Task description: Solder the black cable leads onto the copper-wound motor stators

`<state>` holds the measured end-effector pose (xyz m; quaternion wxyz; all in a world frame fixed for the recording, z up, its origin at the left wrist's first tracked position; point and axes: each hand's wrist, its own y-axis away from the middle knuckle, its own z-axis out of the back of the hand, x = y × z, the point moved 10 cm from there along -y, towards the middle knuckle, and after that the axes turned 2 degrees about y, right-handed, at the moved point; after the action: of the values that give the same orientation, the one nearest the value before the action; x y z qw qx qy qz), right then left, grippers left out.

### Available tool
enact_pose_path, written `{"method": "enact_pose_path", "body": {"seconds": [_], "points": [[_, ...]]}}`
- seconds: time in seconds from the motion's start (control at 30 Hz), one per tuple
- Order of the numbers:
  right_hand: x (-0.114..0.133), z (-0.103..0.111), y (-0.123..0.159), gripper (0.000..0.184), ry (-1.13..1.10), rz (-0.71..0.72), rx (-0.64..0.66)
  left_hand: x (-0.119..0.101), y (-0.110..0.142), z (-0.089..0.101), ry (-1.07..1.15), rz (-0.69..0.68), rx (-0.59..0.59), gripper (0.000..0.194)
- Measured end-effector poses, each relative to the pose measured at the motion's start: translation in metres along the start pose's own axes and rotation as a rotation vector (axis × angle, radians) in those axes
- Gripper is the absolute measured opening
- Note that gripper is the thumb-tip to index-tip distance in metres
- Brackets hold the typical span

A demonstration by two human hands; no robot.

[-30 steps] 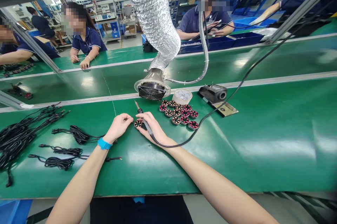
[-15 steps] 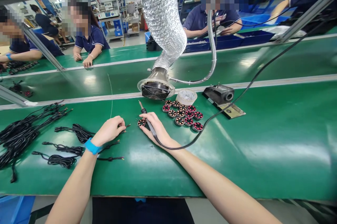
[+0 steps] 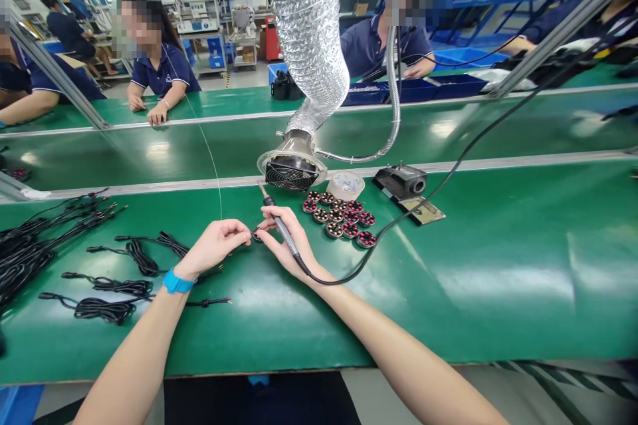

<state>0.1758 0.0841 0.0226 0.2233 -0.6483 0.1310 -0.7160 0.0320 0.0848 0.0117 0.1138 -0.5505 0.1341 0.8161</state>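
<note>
My left hand [image 3: 222, 245], with a blue wristband [image 3: 178, 281], is closed in a pinch. Its fingertips meet a small round copper-wound motor stator [image 3: 257, 234], mostly hidden by fingers. What they pinch is largely covered; a black cable [image 3: 174, 242] runs in behind that wrist. My right hand [image 3: 289, 242] holds the stator between thumb and fingertips. Across the same hand lies a soldering iron [image 3: 282, 229], its tip pointing up and away. Further black cables, among them a coiled one [image 3: 104, 310], lie left of and beneath my left forearm.
Several stators [image 3: 335, 215] stand grouped right of my hand, beside a tape roll [image 3: 345, 184]. A soldering-iron stand [image 3: 406, 182] sits further right. A fume-extraction hood [image 3: 293, 165] hangs ahead. The iron's cord [image 3: 448, 175] crosses the green bench. A cable pile [image 3: 30, 252] lies left. Co-workers sit opposite.
My left hand has moved right until its fingertips meet the stator in my right hand. Another cable now shows behind my left wrist. The whole view has shifted slightly.
</note>
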Motion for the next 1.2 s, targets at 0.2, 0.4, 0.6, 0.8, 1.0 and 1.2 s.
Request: {"method": "enact_pose_path", "body": {"seconds": [0.2,0.4,0.6,0.8,1.0,1.2], "points": [[-0.025,-0.006,0.005,0.038,-0.196,-0.136,-0.010,-0.004,0.002,0.001,-0.114,-0.028,-0.089,0.030],[-0.030,-0.013,0.009,0.039,-0.216,-0.172,0.014,-0.006,0.002,0.005,-0.154,-0.087,-0.157,0.027],[-0.021,-0.005,0.008,0.040,-0.165,-0.105,-0.024,-0.008,0.003,0.009,-0.195,-0.080,-0.189,0.029],[-0.024,-0.002,0.011,0.035,-0.125,-0.124,-0.058,-0.016,0.004,0.002,-0.219,-0.167,-0.142,0.026],[-0.024,-0.007,0.013,0.037,-0.139,-0.114,-0.022,-0.012,0.002,-0.003,-0.138,-0.167,-0.119,0.026],[-0.022,-0.004,0.012,0.039,-0.126,-0.116,-0.044,-0.004,0.000,-0.002,-0.109,-0.135,-0.114,0.024]]}}
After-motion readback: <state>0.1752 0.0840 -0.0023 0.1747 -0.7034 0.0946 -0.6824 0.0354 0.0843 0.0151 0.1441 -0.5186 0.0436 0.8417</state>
